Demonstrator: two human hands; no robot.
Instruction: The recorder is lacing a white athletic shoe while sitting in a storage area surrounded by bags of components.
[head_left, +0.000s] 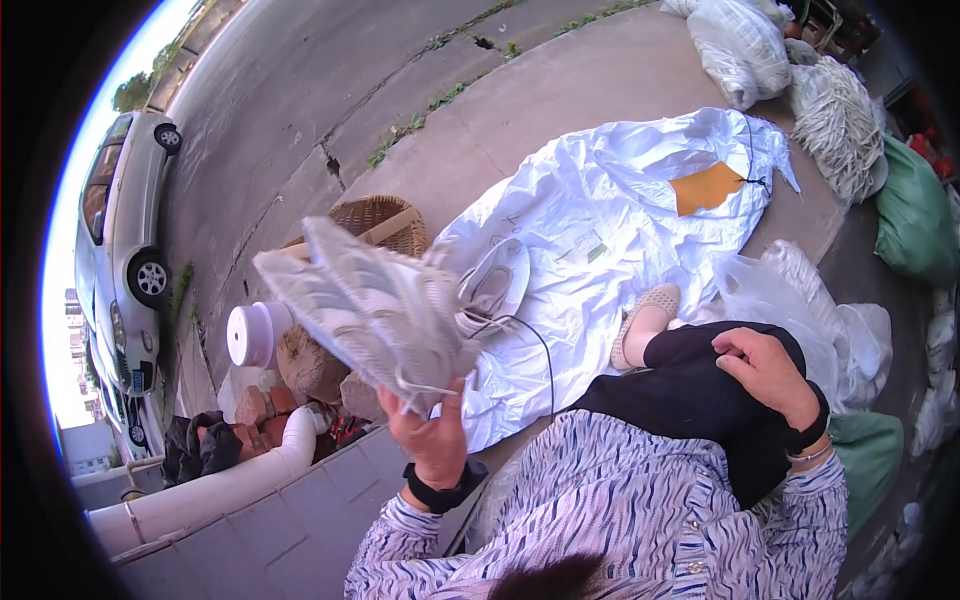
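Raised at the left, my left hand is closed on the lower end of a bunch of off-white shoe uppers. They fan out upward, smeared by motion, with loose laces dangling over my fingers. Just beyond the bunch, a single pale shoe upper lies on a crumpled white woven sheet, a dark cord beside it. Over my black-clothed knee rests my right hand, its fingers loosely bent and nothing seen in them.
Behind the bunch stands a wicker basket, with a white tub and stones nearer. A white pipe runs along the lower left. Stuffed sacks and a green sack line the right. Parked cars are far left.
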